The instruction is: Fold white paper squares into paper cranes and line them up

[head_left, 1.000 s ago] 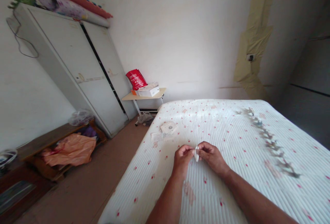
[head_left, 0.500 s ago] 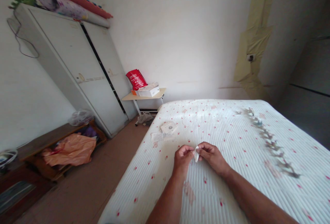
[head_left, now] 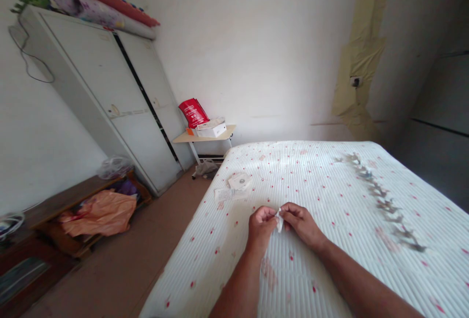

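Between my two hands is a small piece of folded white paper (head_left: 280, 223), narrow and pointed at its lower end. My left hand (head_left: 263, 224) pinches its left side with thumb and fingers. From the right, my right hand (head_left: 299, 221) grips the same paper near its top. Both hands are over the spotted, ribbed bedspread (head_left: 293, 279). Beyond them to the left lie loose printed papers (head_left: 240, 181) on the bed. A row of small folded-looking figures (head_left: 384, 203) runs along the right side; their exact kind is blurred.
Left of the bed is a grey metal cabinet (head_left: 98, 88) with rolled mats (head_left: 106, 12) on top. A small table (head_left: 205, 136) holds a red bag (head_left: 194, 113) and a white box (head_left: 211, 129). An orange plastic bag (head_left: 98, 212) lies in a low wooden shelf (head_left: 78, 247).
The fingers have shifted very slightly, and the folded paper is turned a little, with its lower point angled differently. Everything else is the same.
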{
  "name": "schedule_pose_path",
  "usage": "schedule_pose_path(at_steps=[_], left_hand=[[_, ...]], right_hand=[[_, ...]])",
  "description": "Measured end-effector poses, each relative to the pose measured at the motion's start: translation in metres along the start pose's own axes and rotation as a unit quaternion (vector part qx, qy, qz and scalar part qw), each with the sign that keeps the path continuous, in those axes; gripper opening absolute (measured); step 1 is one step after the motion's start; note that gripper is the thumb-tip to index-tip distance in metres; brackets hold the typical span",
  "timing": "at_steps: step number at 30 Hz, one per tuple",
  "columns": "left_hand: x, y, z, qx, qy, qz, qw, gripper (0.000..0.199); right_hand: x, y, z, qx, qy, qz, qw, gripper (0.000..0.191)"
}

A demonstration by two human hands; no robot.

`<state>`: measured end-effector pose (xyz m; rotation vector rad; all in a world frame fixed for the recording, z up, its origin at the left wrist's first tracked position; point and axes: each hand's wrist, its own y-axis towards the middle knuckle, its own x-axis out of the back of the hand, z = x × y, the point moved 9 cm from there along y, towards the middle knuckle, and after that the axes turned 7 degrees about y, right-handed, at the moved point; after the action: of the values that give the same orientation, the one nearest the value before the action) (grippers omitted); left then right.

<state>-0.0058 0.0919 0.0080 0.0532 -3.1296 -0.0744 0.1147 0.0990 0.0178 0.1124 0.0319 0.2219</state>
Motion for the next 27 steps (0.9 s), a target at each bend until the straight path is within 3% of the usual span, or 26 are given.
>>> schedule_pose_path(at_steps=[8,16,20,27], left_hand=[[-0.002,0.001,0.000,-0.015,0.042,0.000,0.999,0.017],[-0.006,0.000,0.001,-0.072,0.148,0.016,0.986,0.029],[-0.013,-0.001,0.002,-0.081,0.164,0.061,0.981,0.037],[-0.024,-0.002,-0.002,-0.109,0.298,0.091,0.944,0.043]], right_hand=[[-0.002,0.002,0.000,-0.002,0.011,-0.001,1.000,0.031],[0.008,0.004,-0.002,0.011,-0.056,-0.035,0.998,0.028],[0.008,0.005,-0.003,-0.005,-0.048,-0.010,0.999,0.022],[0.026,0.009,-0.008,-0.019,-0.161,-0.031,0.986,0.012]])
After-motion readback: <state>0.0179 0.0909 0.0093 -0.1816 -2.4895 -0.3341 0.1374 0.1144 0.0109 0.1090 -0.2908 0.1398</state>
